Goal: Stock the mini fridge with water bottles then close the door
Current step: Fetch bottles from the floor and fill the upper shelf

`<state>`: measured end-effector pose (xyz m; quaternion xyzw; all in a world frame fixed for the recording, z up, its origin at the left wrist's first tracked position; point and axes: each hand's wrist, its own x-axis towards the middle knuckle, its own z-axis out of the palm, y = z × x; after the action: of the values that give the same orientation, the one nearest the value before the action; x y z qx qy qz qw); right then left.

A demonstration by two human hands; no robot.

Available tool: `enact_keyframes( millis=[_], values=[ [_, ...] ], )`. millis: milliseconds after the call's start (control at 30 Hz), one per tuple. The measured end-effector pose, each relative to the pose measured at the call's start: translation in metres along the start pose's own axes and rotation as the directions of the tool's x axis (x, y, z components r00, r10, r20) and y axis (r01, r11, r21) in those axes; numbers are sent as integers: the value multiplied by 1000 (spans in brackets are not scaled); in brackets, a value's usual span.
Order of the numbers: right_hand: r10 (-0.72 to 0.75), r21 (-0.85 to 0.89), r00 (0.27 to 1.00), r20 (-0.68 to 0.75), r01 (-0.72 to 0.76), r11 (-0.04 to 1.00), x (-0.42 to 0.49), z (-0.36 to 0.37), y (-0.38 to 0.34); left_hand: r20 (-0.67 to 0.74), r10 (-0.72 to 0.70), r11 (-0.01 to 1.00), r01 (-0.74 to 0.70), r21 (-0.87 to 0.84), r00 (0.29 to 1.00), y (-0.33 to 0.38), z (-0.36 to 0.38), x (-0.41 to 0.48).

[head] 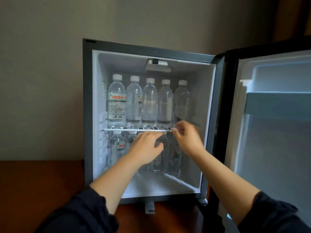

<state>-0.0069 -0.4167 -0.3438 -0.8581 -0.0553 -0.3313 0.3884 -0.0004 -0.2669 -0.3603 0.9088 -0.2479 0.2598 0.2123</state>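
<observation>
Standing open on the dark wooden tabletop (42, 182), the mini fridge (87, 98) has its door (269, 148) swung wide to the right. Five water bottles (149, 101) with white caps stand upright in a row, side by side, on the upper shelf (131, 130). More bottles (117, 148) stand on the fridge floor beneath it, partly hidden by the arms.

Both hands reach into the fridge, close together but not touching. The left hand (146, 147) is in front of the lower row, just under the shelf's white front edge, fingers stretched forward. Its back hides the fingertips, so I cannot tell whether it holds a bottle. The right hand (186, 138) is at the right end of the shelf edge, fingers curled. It is blurred, and I cannot tell whether it pinches the edge or only sits beside it. Dark sleeves (80, 214) are pushed up both forearms.
</observation>
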Motion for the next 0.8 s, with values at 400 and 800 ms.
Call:
enact_keyframes(
  millis=[400, 800],
  values=[
    [-87, -140, 868, 488, 176, 974, -87, 55, -60, 276, -352, 936, 343, 82, 894, -47, -75, -140],
    [-358, 203, 528, 770, 329, 922, -223, 181, -181, 207, -743, 668, 685, 290, 637, -118, -176, -346]
  ],
)
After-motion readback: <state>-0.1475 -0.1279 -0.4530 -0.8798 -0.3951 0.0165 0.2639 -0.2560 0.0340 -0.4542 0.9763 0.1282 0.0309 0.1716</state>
